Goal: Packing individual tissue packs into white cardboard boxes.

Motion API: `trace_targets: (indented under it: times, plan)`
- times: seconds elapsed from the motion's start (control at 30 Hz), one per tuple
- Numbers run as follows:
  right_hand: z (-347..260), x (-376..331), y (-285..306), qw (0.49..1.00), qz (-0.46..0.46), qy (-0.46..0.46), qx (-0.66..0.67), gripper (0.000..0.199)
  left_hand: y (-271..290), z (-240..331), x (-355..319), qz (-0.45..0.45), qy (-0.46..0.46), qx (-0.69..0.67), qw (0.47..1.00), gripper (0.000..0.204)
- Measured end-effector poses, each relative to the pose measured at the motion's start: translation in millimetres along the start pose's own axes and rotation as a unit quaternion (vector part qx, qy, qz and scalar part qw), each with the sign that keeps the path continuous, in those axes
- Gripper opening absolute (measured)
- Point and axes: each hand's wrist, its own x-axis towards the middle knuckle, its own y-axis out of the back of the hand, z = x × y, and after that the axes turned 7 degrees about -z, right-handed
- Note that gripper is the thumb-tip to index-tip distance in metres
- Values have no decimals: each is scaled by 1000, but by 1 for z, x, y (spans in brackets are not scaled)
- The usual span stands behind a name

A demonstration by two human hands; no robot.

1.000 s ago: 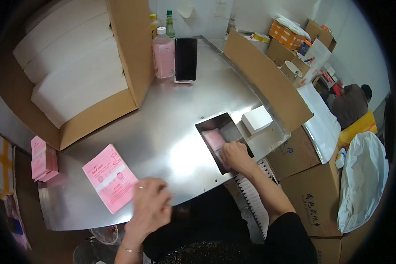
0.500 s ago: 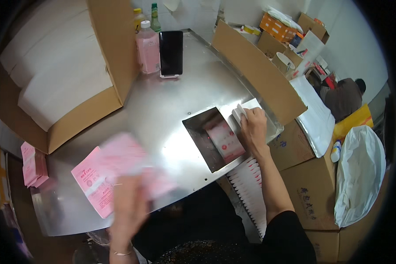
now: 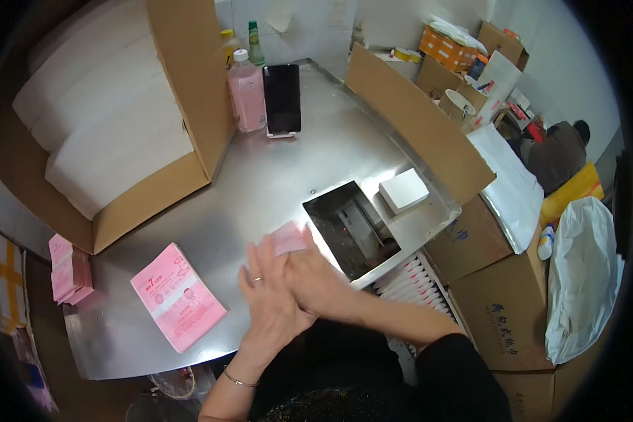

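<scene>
A small pink packet shows between the fingertips of my two hands, over the metal table near its front edge. My left hand, with a ring on one finger, has its fingers along one side of the packet. My right hand crosses close against it and grips the other side; some of its fingers are hidden. To the left lies a stack of flat pink printed wrappers. A rectangular opening in the tabletop is just right of my hands, with a white block beside it.
An open carton of white paper stacks stands at left, near more pink wrappers. A phone and pink bottle stand at the back. Cardboard edges the right side; rows of packets lie below. Someone is far right.
My left hand has moved right from the wrappers, and my right hand has come left from beside the opening to meet it. The pink packet seen in the opening is out of sight.
</scene>
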Motion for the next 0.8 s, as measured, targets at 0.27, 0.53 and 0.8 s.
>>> trace_targets:
  times: [0.27, 0.53, 0.8]
  plan:
    - [102, -52, 21, 900, 261, -294, -190, 28, 4, -12, -14, -72, 74, 151, 983, 53]
    - [156, -73, -4, 899, 249, -355, -61, 15, 14, 0, 4, -82, 15, 159, 984, 54]
    - [161, -83, -2, 901, 302, -309, 28, 10, 8, 1, -2, -108, 19, 136, 985, 55]
